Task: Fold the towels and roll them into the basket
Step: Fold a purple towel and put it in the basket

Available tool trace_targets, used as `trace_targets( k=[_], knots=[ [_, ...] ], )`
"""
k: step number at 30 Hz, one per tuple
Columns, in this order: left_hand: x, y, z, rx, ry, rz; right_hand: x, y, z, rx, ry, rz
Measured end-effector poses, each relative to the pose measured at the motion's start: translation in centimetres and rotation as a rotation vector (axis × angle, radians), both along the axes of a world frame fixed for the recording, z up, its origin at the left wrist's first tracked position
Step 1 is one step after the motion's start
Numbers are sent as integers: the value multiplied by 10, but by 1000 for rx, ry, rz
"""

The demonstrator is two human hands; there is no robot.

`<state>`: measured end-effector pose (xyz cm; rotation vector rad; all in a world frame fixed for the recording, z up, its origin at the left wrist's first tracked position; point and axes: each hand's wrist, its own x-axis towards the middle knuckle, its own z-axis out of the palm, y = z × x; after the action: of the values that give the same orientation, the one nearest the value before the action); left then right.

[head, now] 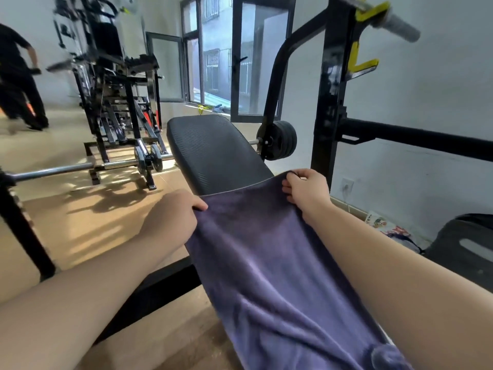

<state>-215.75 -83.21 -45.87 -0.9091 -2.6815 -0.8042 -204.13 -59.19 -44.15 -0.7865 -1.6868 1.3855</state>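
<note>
Nearest me in the head view, the purple towel point(280, 276) runs lengthwise along the counter point(213, 153), a black padded gym bench, its near end dropping out of sight below. My left hand point(170, 217) is clamped on the far left corner, thumb on top. My right hand point(306, 190) pinches the far right corner between fingertips. Both corners sit just above the pad, the far edge stretched between them. I judge this the spreading step, before the first fold. Next I would lay the cloth flat, then bring the far edge toward me. No basket shows anywhere.
</note>
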Motion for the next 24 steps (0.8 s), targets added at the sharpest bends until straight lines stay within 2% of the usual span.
trace_targets(
  k=[7,14,24],
  knots=[
    [-45,12,2,185,99,-38,-58,19,5,115,-73,-2],
    [-81,28,1,281,158,-75,-112,47,-9,216,-122,18],
    [-122,51,14,339,176,-37,-151,74,3,139,2,2]
  ],
)
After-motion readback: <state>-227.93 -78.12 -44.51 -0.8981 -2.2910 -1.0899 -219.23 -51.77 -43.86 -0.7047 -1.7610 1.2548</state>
